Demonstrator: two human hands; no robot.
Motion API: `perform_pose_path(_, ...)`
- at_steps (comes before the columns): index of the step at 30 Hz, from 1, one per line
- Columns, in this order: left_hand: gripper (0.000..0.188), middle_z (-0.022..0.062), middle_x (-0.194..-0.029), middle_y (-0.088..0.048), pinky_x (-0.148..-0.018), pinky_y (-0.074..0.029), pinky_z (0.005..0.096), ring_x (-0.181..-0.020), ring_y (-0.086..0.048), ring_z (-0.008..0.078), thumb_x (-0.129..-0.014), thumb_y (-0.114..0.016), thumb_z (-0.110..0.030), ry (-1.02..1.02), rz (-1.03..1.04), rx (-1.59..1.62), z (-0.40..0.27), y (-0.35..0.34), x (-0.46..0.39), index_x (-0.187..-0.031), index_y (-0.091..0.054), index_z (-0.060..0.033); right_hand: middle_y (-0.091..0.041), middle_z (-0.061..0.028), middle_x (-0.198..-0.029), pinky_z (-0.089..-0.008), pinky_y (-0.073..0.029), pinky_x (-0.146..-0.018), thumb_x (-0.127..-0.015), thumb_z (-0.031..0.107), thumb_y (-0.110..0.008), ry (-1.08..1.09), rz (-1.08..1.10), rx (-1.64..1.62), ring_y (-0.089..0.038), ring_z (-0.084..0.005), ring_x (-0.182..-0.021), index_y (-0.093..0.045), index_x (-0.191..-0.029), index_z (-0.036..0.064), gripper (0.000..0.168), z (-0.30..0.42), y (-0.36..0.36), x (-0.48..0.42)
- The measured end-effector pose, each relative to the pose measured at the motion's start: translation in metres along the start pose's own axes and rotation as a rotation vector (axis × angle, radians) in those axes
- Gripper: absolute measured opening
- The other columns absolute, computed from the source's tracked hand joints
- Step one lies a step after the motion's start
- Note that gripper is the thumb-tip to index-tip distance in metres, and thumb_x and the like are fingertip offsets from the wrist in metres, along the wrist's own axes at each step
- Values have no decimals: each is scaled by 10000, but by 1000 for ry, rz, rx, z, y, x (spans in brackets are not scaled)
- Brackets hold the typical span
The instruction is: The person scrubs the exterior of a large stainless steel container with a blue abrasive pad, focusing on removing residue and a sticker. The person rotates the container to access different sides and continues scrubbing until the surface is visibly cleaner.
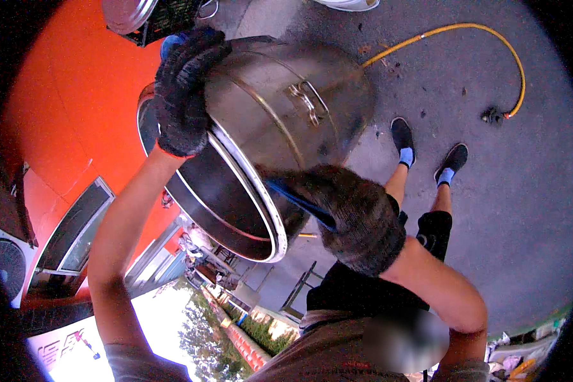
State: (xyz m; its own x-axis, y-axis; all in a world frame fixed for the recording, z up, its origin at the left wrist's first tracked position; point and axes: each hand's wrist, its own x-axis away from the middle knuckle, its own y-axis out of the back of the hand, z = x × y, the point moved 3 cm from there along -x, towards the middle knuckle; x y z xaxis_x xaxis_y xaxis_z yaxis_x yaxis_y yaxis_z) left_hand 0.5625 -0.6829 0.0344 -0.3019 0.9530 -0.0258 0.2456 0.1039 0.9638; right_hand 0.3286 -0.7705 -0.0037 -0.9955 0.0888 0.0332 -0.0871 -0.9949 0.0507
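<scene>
Before me a large stainless steel drum (262,110) leans at a tilt, its open mouth facing lower left. It has a bright rolled rim (270,205) and a metal handle (311,102) on its side. Both hands wear dark knit gloves with blue showing on them. My left hand (186,86) lies over the upper part of the rim, its fingers along the drum's outer wall. At the lower side of the rim, my right hand (358,210) holds the drum, fingers against its outer wall. The glove hides the exact contact. Nothing is visible inside the shadowed mouth.
A yellow hose (487,27) curves over the grey ground (501,191) beyond my feet. A black crate (167,24) with a round metal item (129,12) stands by the orange wall (81,81). Metal frames (301,291) stand below the drum.
</scene>
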Motion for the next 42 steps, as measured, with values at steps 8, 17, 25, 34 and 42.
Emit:
perform_pose_path(8, 437, 166, -1179, -564, -988, -334, 419, -1139, -491, 341, -894, -393, -345, 38, 62, 40, 15, -5, 9, -1135, -589, -37, -609, -149, -1022, -389, -486, -824, -652, -2, -560, -116, 35, -25, -578, -345, -951, -538, -1196, 94, 553, 1, -2, 20)
perform_pose_path(17, 486, 155, -1182, -563, -988, -338, 424, -1124, -492, 343, -911, -350, -403, 50, 125, 0, 16, -2, 10, -1138, -586, -45, -575, -163, -1102, -403, -489, -819, -664, -38, -561, -166, -21, -111, -570, -350, -971, -518, -1218, 89, 570, 5, -9, 34)
perform_pose_path(25, 469, 163, -1213, -546, -989, -340, 420, -1139, -489, 334, -916, -352, -379, 102, 97, 163, 20, -8, 11, -1139, -585, -38, -592, -143, -998, -404, -496, -756, -711, 72, -601, -206, -195, 66, -586, -338, -887, -546, -1192, 158, 492, -35, -24, -2)
perform_pose_path(34, 385, 164, -1164, -568, -963, -366, 418, -1111, -509, 330, -898, -414, -288, 286, 45, 300, 13, -5, 16, -1118, -588, -24, -606, -168, -979, -420, -491, -713, -775, 189, -577, -307, -18, 87, -603, -325, -852, -589, -1079, 101, 317, -41, 4, -40)
perform_pose_path(42, 420, 154, -1172, -568, -957, -367, 423, -1110, -501, 351, -908, -380, -326, 246, 125, 184, 15, -2, 8, -1117, -589, -28, -594, -158, -899, -423, -494, -708, -741, 120, -562, -195, -151, 238, -593, -336, -828, -555, -1107, 69, 370, -26, -11, -45)
